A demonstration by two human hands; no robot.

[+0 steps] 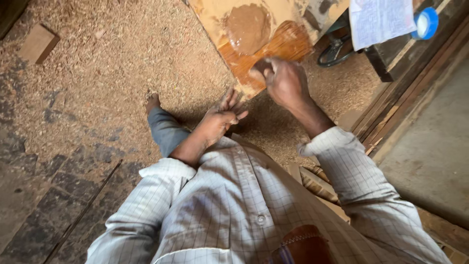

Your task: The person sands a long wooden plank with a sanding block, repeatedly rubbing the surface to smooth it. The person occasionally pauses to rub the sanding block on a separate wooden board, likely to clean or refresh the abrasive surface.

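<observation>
A pale checked shirt [234, 205] is seen nearest, at 6 o'clock. Above it, the left hand [220, 117] is laid with its grip released, fingers spread against the lower corner of a wooden board [273, 46]. The right hand [286, 80] is pressed on the board, its grip clenched around a dark pad [259, 66]. The board's long axis runs from centre towards 1 o'clock over the sawdust-covered floor [107, 73]. A brown paste patch [248, 27] lies farther up.

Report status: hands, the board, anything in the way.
Right hand fisted, pressing something hidden on the wooden board. Left hand open, fingers at the board's lower edge. Brown paste patch above; sawdust floor around.
</observation>
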